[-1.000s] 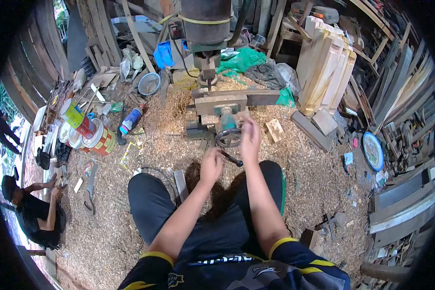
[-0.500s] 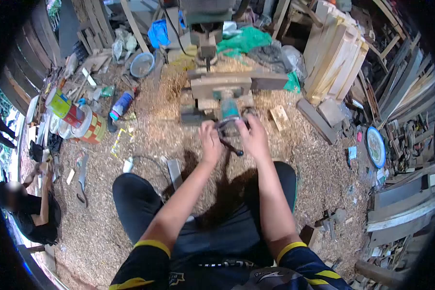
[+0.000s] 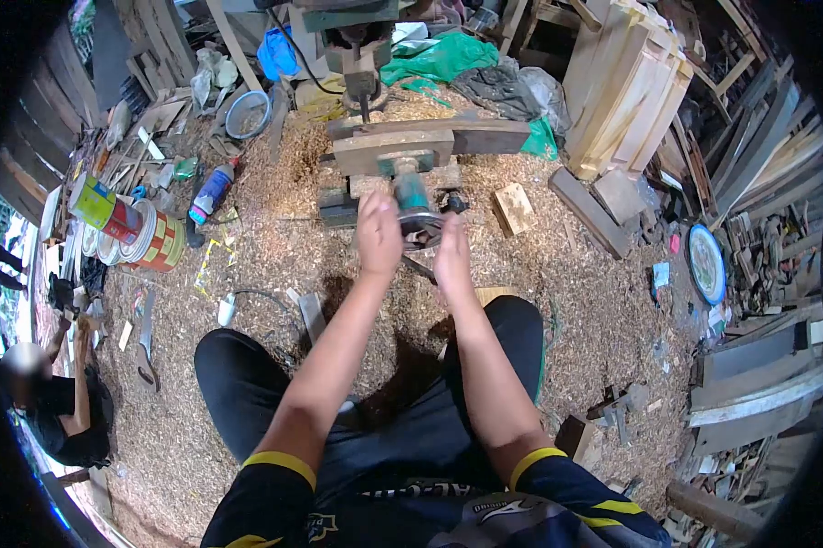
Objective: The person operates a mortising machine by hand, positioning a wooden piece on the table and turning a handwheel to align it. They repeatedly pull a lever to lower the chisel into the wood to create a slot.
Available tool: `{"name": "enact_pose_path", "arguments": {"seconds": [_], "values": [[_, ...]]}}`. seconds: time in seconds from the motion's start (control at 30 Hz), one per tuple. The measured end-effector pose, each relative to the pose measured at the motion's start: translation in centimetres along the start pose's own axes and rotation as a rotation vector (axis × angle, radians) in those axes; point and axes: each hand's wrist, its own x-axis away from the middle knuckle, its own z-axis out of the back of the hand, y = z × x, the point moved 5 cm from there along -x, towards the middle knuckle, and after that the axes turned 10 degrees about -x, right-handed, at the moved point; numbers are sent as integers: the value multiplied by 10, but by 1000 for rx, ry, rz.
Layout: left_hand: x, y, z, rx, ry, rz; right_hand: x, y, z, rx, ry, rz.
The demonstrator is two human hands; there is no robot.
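A metal handwheel [image 3: 422, 234] sits at the near end of a green cylindrical vise part [image 3: 411, 194] on a machine. My left hand [image 3: 378, 236] is at the wheel's left side, fingers straight and pointing away from me. On the right side of the rim rests my right hand [image 3: 452, 258], its fingers also stretched out flat. Neither hand is wrapped round the wheel. A dark handle [image 3: 419, 268] sticks out below it. Beyond the vise, a wooden block [image 3: 393, 151] stands against a long dark board [image 3: 489, 137], under the machine's drill head [image 3: 361, 68].
Wood shavings [image 3: 274, 365] cover the floor. A loose wood block [image 3: 515, 208] and a dark plank [image 3: 590, 212] lie to the right. Buckets [image 3: 151, 239], a bottle [image 3: 212, 194] and a handsaw [image 3: 146, 342] are at left. Another person [image 3: 60, 402] sits at far left.
The view has shifted, so the machine appears farther left. My fingers, bent over the handwheel before, are now straight along its sides. The dark handle below the wheel has changed angle.
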Motion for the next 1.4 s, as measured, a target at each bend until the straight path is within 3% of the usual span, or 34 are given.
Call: {"name": "enact_pose_path", "arguments": {"seconds": [0.03, 0.07, 0.13, 0.17, 0.2, 0.27, 0.3, 0.33, 0.4, 0.47, 0.53, 0.6, 0.67, 0.73, 0.8, 0.87, 0.93, 1.0, 1.07, 1.13, 1.17, 1.2, 1.3, 1.33, 1.4], "values": [[16, -17, -7, 110, 93, 229, -3, -21, 0, 383, -54, 105], [31, -29, -9, 217, 180, 460, -4, -26, -1, 378, -56, 105], [30, -24, -2, 237, 155, 492, -1, -27, -2, 289, -21, 97], [22, -20, 5, 124, 74, 372, -2, -15, -2, 47, 8, -82], [11, -12, 11, 13, -4, 250, -7, -5, -6, 43, 5, -80], [-17, 6, 26, -56, -18, 170, -14, 27, -9, -610, 247, -157], [-35, 23, 26, -163, -144, -10, 3, -6, -22, -700, 300, -276], [-43, 33, 20, -268, -266, -188, 2, 3, -18, -699, 301, -284], [-41, 19, 8, -145, -333, -139, 0, 39, -2, -710, 283, -489], [-40, 13, 3, -22, -390, -100, -3, 45, 5, -757, 277, -504], [-37, 15, 9, 38, -300, -97, -6, 15, 2, -720, 252, -304], [-20, 13, 4, -51, -310, -120, 4, 3, -3, -746, 223, -277], [5, -13, 7, 125, 121, 5, 4, -17, -5, -646, 225, 13], [1, -9, 11, 125, 89, 15, 7, -30, -13, -636, 173, 92], [-3, -4, 15, 138, 63, 39, 13, -32, -17, -676, 242, -11], [-15, 5, 21, 29, -55, -33, 5, 32, -8, -755, 311, -426], [-39, 24, 29, -59, -149, -134, 10, 20, -32, -874, 183, -263], [-53, 34, 20, -120, -373, -120, 12, 22, -32, -833, 200, -274], [-42, 20, 7, 12, -328, -41, 9, 17, -34, -816, 217, -217], [-25, 6, 18, 147, 0, 83, 7, 9, -32, -845, 266, -159], [11, -29, 0, 186, 76, 268, 8, -16, -26, -435, 248, -80], [17, -38, -6, 186, 80, 259, 4, -35, -23, -26, 221, 1], [30, -41, -8, 396, -55, 512, -4, -23, -17, 69, 203, 57], [27, -39, -5, 403, -62, 511, -4, -22, -14, 109, 192, 76], [7, -24, 6, 217, -34, 204, -1, -19, -17, 31, 204, 75]]}}
